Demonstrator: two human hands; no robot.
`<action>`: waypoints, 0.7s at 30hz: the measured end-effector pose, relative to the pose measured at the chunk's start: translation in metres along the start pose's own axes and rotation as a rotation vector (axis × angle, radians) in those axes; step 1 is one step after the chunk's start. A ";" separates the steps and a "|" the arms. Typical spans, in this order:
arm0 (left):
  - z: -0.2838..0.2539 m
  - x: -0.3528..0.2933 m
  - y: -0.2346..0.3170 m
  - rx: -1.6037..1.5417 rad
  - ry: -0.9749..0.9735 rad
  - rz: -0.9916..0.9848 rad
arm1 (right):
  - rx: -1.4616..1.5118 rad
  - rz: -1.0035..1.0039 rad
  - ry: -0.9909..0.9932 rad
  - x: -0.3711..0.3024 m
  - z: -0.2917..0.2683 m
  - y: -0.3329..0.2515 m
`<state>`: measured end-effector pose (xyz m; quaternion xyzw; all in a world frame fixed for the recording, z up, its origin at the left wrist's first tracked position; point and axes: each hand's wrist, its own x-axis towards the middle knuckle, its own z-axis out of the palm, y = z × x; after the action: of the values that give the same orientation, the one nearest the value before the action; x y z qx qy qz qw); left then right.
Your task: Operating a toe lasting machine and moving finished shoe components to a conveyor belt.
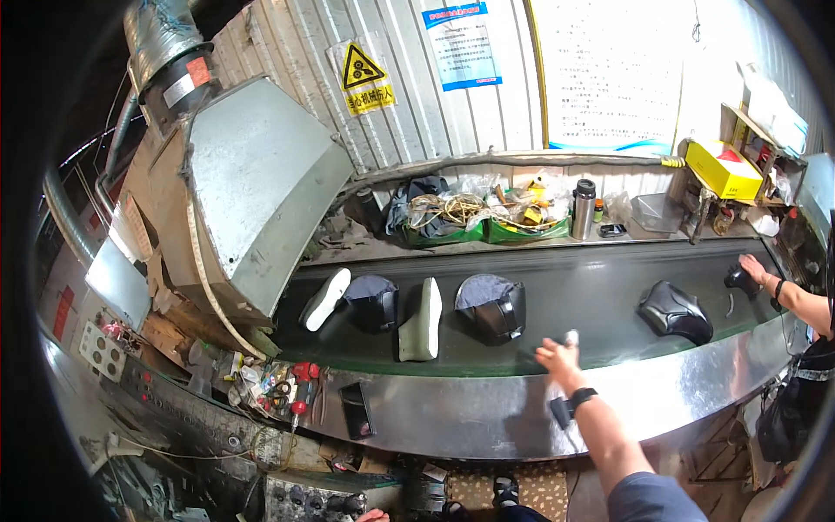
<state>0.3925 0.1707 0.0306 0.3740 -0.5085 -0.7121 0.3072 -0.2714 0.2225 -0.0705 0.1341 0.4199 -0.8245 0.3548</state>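
Over the near edge of the dark conveyor belt, my right hand reaches out with its fingers apart and slightly blurred. A pale patch shows at one fingertip; I cannot tell what it is. A black band circles this wrist, and a dark object hangs beside it. My left hand barely shows at the lower edge, its fingers mostly cut off. Left of my right hand lies a black shoe upper with grey lining. Beyond it are a pale shoe sole, another black upper and a white sole.
Further right lies a black upper; a co-worker's hand touches a black piece. A phone rests on the metal ledge. A grey hood covers the belt's left end. Green bins and a flask stand behind.
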 end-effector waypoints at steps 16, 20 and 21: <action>0.150 0.346 0.032 0.647 -0.069 0.024 | -0.161 -0.085 0.234 -0.209 -0.029 -0.017; 0.219 0.440 0.021 1.193 0.037 0.024 | -0.120 -0.123 0.149 -0.295 -0.068 0.001; 0.231 0.452 0.016 1.201 0.028 -0.161 | -0.113 -0.132 0.210 -0.310 -0.071 0.005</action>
<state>-0.0420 -0.0897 -0.0074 0.5288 -0.7875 -0.3165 -0.0060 -0.0526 0.4228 0.0446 0.1715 0.5085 -0.8024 0.2610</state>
